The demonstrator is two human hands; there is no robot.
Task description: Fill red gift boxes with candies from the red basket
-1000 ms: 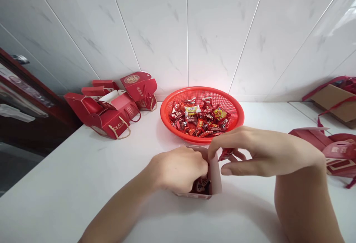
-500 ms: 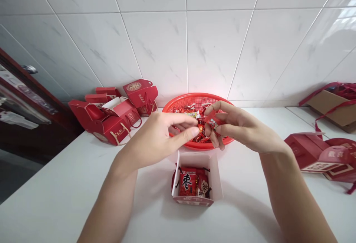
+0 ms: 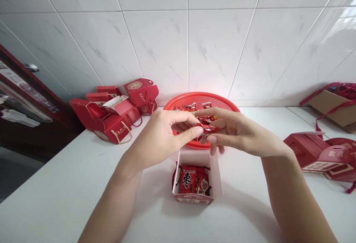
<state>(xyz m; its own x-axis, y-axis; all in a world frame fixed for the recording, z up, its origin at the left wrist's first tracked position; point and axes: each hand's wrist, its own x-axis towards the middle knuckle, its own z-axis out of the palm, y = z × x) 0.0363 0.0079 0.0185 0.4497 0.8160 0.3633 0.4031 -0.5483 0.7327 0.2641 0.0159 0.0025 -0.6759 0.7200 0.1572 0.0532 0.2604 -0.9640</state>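
Candy [image 3: 209, 128] in a red wrapper is, in the head view, sitting between both hands, over the near side of a red basket [image 3: 236, 106]. Left hand [image 3: 160, 135] is gripping one end between thumb and fingers. Right hand [image 3: 240, 133] is curving round the other end, fingertips touching; whether these are closing firmly cannot be told. Basket is holding assorted wrapped sweets [image 3: 190, 107] and standing mid-length along the back edge of the counter [image 3: 111, 180]. Open box [image 3: 194, 197] is resting in front, flap outward, containing red packets [image 3: 188, 180]. Red gift boxes [image 3: 111, 124] are clustering at the back left corner; others [image 3: 311, 150] are lying toward the right, before a brown carton [image 3: 330, 106] near the back edge.
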